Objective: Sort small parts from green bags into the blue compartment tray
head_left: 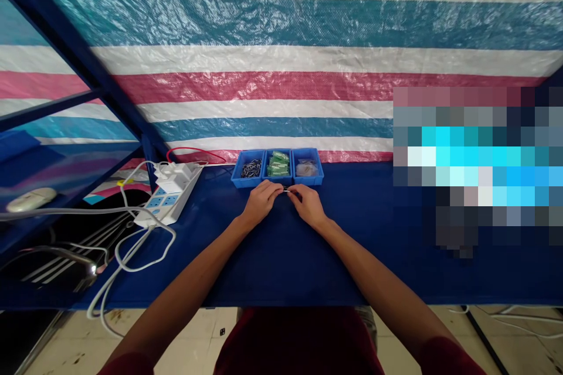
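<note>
Just in front of three blue bins, my left hand [263, 200] and my right hand [308, 205] meet almost fingertip to fingertip. Both are closed in a pinch on a small dark piece with a pale, thin part [285, 189]; its kind is too small to make out. Black and silvery small parts [251, 169] fill the left blue bin [236, 177]. Green pieces [278, 163] lie in the middle blue bin [278, 178]. Whitish, translucent pieces [307, 168] are in the right blue bin [319, 171].
A white power strip [169, 202] with plugged-in adapters and looping white cables [127, 263] lies left on the blue tabletop [290, 263]. Behind stands a striped plastic sheet [272, 58]. A white computer mouse [31, 200] rests on the left-hand shelf. The right side is pixelated.
</note>
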`<state>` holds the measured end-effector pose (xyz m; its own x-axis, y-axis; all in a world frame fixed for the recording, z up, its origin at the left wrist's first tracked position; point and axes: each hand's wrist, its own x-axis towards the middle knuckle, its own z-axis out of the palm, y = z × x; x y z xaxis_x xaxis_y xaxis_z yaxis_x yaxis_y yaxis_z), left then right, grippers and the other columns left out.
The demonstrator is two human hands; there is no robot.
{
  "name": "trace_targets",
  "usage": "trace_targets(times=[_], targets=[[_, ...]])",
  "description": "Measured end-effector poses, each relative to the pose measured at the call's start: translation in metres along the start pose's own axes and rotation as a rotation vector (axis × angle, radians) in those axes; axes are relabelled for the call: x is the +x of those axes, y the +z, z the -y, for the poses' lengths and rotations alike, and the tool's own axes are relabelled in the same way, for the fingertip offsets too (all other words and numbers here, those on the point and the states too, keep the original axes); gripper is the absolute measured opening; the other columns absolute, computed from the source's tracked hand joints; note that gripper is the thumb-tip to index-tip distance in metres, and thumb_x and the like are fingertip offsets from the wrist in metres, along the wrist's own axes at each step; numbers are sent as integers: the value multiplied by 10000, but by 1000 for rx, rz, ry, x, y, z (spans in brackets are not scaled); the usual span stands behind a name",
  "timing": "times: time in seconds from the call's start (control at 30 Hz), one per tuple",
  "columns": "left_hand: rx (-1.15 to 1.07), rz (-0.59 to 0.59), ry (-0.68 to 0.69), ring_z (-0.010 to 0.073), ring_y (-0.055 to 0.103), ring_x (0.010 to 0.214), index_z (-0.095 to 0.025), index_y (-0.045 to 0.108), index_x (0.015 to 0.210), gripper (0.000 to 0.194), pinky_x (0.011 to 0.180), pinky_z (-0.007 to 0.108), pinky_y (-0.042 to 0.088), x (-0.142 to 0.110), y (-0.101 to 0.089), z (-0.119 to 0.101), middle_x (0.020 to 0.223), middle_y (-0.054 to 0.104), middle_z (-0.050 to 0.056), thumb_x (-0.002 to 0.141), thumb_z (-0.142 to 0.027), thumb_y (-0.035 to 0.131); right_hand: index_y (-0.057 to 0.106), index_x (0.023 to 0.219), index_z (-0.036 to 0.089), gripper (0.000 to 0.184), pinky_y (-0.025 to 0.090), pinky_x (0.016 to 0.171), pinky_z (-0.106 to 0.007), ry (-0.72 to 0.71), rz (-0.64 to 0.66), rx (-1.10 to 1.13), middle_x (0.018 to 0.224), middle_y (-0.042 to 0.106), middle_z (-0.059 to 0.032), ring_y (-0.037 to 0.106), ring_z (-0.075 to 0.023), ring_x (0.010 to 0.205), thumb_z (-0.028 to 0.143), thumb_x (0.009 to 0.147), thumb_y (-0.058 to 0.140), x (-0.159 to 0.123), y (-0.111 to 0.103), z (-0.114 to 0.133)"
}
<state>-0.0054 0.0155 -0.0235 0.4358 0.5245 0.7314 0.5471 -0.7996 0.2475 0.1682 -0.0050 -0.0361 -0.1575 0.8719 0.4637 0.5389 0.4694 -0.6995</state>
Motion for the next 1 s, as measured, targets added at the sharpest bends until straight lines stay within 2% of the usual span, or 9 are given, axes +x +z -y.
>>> trace_targets(times=[0.1,0.23,0.4,0.53,0.73,0.87,1.0], targets=[[-55,-92,24,140,623,759,-172,649,886,106,731,278,513,0,0,-5,825,701,38,909,-203,551,698,916,207,175,461,742,-272,-54,-6,13,856,675,-39,621,-170,793,208,898,524,-1,-1,-2],[-58,-146,76,138,633,736,-168,659,893,67,710,283,532,2,0,-11,825,711,42,878,-172,594,708,962,199,177,469,722,-275,-53,-18,5,853,672,-48,624,-174,780,208,887,549,-1,0,-3],[12,-131,126,142,644,723,-171,666,899,86,704,298,542,3,-2,-13,814,717,42,881,-165,582,712,974,204,190,477,745,-278,-62,-37,-1,863,672,-50,626,-175,796,217,894,541,-1,1,-4],[-18,-110,173,143,647,718,-169,668,887,69,700,303,544,3,0,-13,797,715,39,865,-157,604,724,982,220,210,480,750,-275,-80,-27,0,874,669,-48,626,-172,804,197,893,535,-2,1,-4],[-156,-110,102,147,645,771,-180,680,933,94,721,307,544,2,2,-15,855,712,46,866,-183,613,723,1009,232,239,475,768,-267,-75,-3,4,897,669,-41,626,-166,827,175,894,522,-2,0,-5],[-172,-84,83,147,634,807,-191,685,975,134,743,297,536,2,2,-13,891,703,50,887,-195,584,724,986,233,232,464,739,-251,-69,21,-14,862,660,-33,614,-151,792,199,912,508,-2,-1,-4],[-135,-66,-37,160,636,855,-179,671,934,165,794,298,515,2,0,-12,904,693,58,926,-235,515,728,933,229,222,449,725,-248,-83,66,-29,824,647,-25,602,-144,764,253,924,507,-2,0,-1]])
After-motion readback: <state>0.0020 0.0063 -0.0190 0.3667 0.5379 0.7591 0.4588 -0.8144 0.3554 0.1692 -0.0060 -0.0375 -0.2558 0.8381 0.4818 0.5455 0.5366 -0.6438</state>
